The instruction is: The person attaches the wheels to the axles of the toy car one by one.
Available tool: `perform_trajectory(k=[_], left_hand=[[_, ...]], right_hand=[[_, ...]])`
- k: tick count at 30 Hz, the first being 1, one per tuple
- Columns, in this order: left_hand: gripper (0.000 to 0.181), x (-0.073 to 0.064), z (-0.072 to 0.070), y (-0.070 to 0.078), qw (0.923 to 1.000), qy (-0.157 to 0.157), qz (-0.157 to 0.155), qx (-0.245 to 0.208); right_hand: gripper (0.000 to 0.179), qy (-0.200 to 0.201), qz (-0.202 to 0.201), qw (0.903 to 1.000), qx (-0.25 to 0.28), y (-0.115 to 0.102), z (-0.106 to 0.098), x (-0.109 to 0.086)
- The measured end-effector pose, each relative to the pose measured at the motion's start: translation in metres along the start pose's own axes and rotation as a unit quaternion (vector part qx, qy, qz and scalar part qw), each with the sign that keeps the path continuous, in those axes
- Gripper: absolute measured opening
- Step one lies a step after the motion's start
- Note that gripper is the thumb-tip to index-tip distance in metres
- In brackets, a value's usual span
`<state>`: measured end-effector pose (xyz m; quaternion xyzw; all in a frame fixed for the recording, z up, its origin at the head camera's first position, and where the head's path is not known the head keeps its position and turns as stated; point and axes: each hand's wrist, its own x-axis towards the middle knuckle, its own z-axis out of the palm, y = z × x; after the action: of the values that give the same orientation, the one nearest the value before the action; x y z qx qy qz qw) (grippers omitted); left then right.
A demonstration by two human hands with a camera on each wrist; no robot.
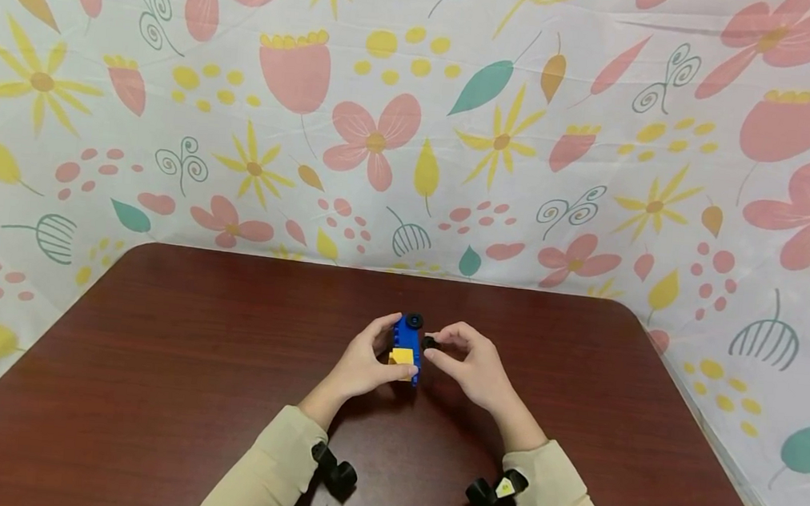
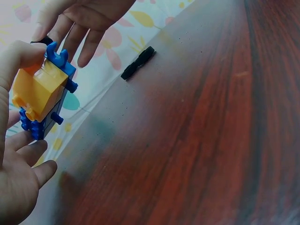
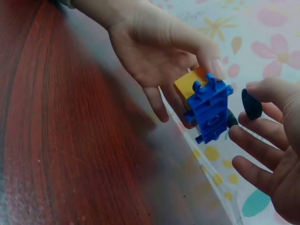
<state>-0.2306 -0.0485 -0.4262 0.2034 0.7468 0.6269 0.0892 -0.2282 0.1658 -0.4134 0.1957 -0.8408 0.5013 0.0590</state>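
My left hand (image 1: 359,365) grips a toy car body made of a blue wheel base (image 1: 408,337) with a yellow block (image 1: 402,356) on it. A black wheel (image 1: 414,321) sits at the base's far end. Beside the base, my right hand (image 1: 475,365) pinches a loose black wheel (image 1: 429,343) between thumb and fingertips. The right wrist view shows the ribbed underside of the blue base (image 3: 213,115), with bare axle stubs along its side; the pinched wheel (image 3: 251,104) is apart from it. In the left wrist view, two blue stubs stick out below the yellow block (image 2: 49,86).
Both hands are over a dark brown wooden table (image 1: 186,362). Behind its far edge hangs a white cloth (image 1: 409,205) printed with flowers and leaves. Black wrist devices (image 1: 335,472) are strapped at both sleeve cuffs, low over the table.
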Motion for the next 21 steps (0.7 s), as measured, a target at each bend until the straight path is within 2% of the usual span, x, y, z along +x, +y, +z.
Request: perform_trajectory(k=[8,21], left_hand=[[0.081,-0.0003,-0.0002,0.0004,1.0000,0.000,-0.002,-0.001],[0.083,-0.0004,-0.0004,0.0030,1.0000,0.001,-0.002,0.008]], right_hand=[[0.029,-0.025,-0.003,0.9996,-0.012,0.0007,0.0004,-0.0007],[0.030,-0.045,0.003,0.9989,-0.011,-0.0037,0.0023,-0.0019]])
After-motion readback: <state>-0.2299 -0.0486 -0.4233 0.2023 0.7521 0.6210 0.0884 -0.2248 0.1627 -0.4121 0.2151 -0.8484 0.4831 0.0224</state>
